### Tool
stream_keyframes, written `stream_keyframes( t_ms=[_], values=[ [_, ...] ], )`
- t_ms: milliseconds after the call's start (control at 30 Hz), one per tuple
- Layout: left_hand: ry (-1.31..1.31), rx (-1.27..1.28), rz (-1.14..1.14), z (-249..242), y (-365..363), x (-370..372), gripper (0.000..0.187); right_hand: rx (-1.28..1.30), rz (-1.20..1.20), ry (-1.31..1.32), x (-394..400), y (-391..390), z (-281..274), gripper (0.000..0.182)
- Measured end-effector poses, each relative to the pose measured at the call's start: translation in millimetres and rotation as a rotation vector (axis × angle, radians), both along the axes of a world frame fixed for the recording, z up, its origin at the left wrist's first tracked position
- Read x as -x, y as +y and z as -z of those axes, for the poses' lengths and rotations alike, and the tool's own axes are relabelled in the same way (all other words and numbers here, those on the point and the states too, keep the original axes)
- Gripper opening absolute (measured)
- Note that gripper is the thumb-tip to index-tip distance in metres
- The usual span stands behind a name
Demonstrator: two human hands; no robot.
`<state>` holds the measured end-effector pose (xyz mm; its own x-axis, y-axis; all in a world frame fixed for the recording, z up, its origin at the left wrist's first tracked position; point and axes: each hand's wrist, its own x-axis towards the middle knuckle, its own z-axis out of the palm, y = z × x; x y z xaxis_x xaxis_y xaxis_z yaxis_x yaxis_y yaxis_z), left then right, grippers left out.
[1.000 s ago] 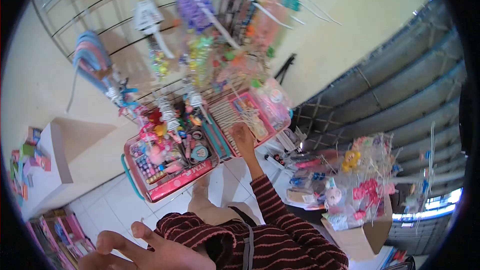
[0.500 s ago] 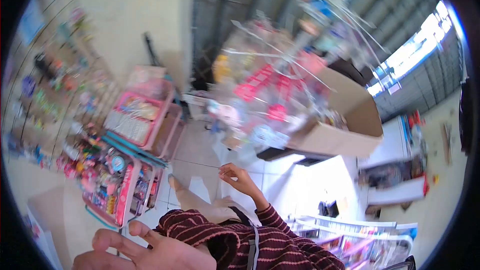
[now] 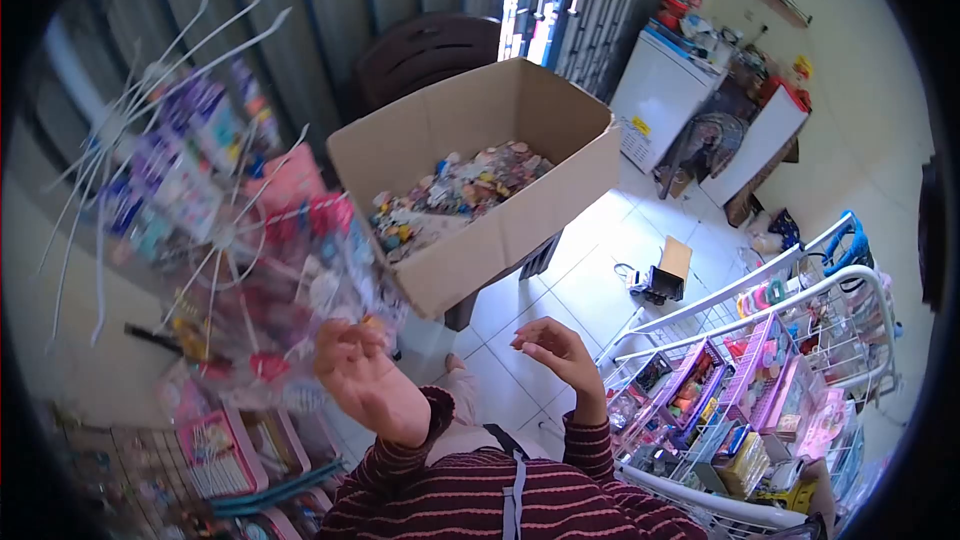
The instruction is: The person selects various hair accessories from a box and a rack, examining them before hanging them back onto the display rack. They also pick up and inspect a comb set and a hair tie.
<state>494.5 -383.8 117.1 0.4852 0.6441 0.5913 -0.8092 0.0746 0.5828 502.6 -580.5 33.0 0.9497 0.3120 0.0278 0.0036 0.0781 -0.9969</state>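
My left hand is raised at the lower middle, palm up and fingers loosely bent, with nothing seen in it. It is nearest to the hanging rack of plastic-wrapped goods and the front corner of a large open cardboard box. To its right, my right hand hovers over the floor, thumb and fingers curved and apart, holding nothing. Inside the box lies a heap of small colourful pieces, too small to name. Neither hand touches the box.
White wire rack arms jut out at the left. A brown plastic chair stands behind the box. On the right is a white wire shelf with baskets of small goods. Pink trays sit at the lower left. A black item lies on the tiles.
My view has swung to the right, so the box now sits near the middle and the wire shelf shows more fully. My left hand has come up and forward from the lower left.
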Motion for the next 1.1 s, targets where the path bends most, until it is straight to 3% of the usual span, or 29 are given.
stream_keyframes(
  t_ms=[33,167,233,367,433,533,600,633,700,767,833,900,967,1033,1067,1100],
  values=[
    [0.080,0.012,0.098,8.8,-2.7,-17.5,0.044,-0.029,0.039,0.016,-9.5,-7.6,1.9,0.015],
    [0.164,-0.095,0.080,37.8,-15.2,-92.3,0.036,-0.047,0.170,-0.006,-59.6,-25.4,-0.5,0.016],
    [0.163,-0.081,0.124,47.0,-18.0,-125.3,0.028,-0.037,0.218,-0.029,-89.4,-27.5,-9.0,0.015],
    [0.424,0.055,0.266,59.7,-15.7,-184.2,0.021,0.029,0.267,-0.121,-149.9,-25.4,-15.1,0.013],
    [0.554,-0.182,0.204,76.9,-11.2,-208.0,0.020,0.111,0.289,-0.166,-174.7,-22.1,-16.1,0.012],
    [0.702,-0.269,0.243,76.3,-5.8,-230.4,0.021,0.201,0.223,-0.240,-214.6,-17.8,-34.8,0.011],
    [0.784,-0.341,0.223,74.8,-4.9,-246.4,0.021,0.381,0.080,-0.311,-247.1,-16.6,-48.3,0.011],
    [0.795,-0.333,0.203,75.2,-3.9,-256.3,0.021,0.294,0.025,-0.366,-266.9,-12.3,-49.1,0.012],
    [0.720,-0.630,0.026,76.3,0.2,-277.5,0.020,0.387,-0.157,-0.417,-307.5,-6.8,-55.3,0.013],
    [0.823,-0.680,0.004,77.5,5.8,-301.2,0.020,0.490,-0.322,-0.463,-351.9,5.6,-53.4,0.014],
    [1.116,-1.059,0.024,98.8,15.7,-326.1,0.021,0.642,-0.520,-0.567,-389.6,27.8,-43.3,0.016],
    [1.577,-1.209,0.129,105.9,14.9,-357.7,0.019,0.815,-0.679,-0.707,-420.8,58.2,-16.7,0.018],
    [1.673,-1.018,0.352,181.7,27.7,-388.5,0.025,0.957,-0.827,-0.840,-447.7,84.0,28.6,0.019],
    [1.996,-0.752,0.570,256.8,30.4,-396.5,0.033,1.029,-0.997,-0.902,-462.6,106.4,86.0,0.019],
    [2.006,-0.720,0.539,258.7,22.9,-389.6,0.033,1.089,-1.107,-0.920,-466.4,115.7,108.4,0.020],
    [2.049,-0.731,0.530,259.2,9.8,-383.5,0.032,1.105,-1.054,-0.886,-464.1,114.8,116.7,0.020]
  ],
)
